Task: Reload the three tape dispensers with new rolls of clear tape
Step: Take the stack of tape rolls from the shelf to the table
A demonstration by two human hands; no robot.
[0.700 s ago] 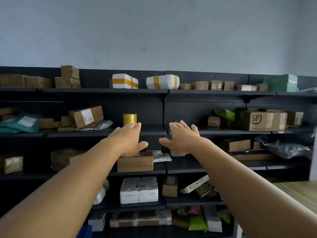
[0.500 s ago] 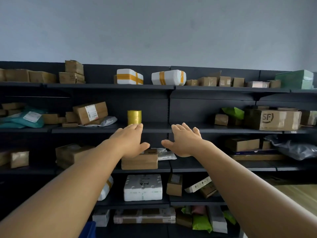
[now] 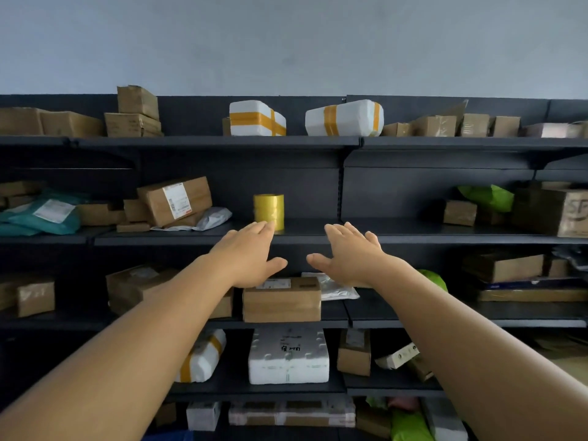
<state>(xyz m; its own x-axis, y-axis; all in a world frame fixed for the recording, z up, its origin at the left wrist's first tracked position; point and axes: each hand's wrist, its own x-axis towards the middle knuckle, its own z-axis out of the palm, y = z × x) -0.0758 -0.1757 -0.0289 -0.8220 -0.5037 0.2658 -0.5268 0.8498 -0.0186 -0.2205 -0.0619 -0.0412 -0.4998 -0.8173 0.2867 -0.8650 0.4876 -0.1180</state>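
Head view, facing a dark shelving unit (image 3: 197, 143) stocked with parcels.

Far left, second shelf from the top: I see a teal mailer bag (image 3: 47, 218) with a white label, then a tilted cardboard box (image 3: 175, 200) leaning on smaller boxes, with a grey poly bag (image 3: 211, 218) at its right.

Left hand (image 3: 246, 257): arm stretched forward, palm down, fingers straight and together, thumb spread to the right. The grip is open and holds nothing. Its fingertips (image 3: 265, 226) lie just in front of the foot of a yellow tape stack (image 3: 269, 211); I cannot tell whether they touch it. The stack stands upright on the second shelf, close to the middle upright, well apart from the tilted box.

Above it, on the top shelf, two white foam boxes (image 3: 256, 117) banded with yellow tape sit side by side.

Right hand (image 3: 351, 254): mirrored pose, palm down, fingers straight and slightly fanned, thumb pointing left toward the other thumb. Its grip is likewise open, with nothing in it. The hands are near each other but apart.

Below the hands, a brown carton (image 3: 281, 302) on the third shelf; a white foam box (image 3: 288, 356) beneath that.

Far right: a green bag (image 3: 486, 197) and a large printed carton (image 3: 560, 211).
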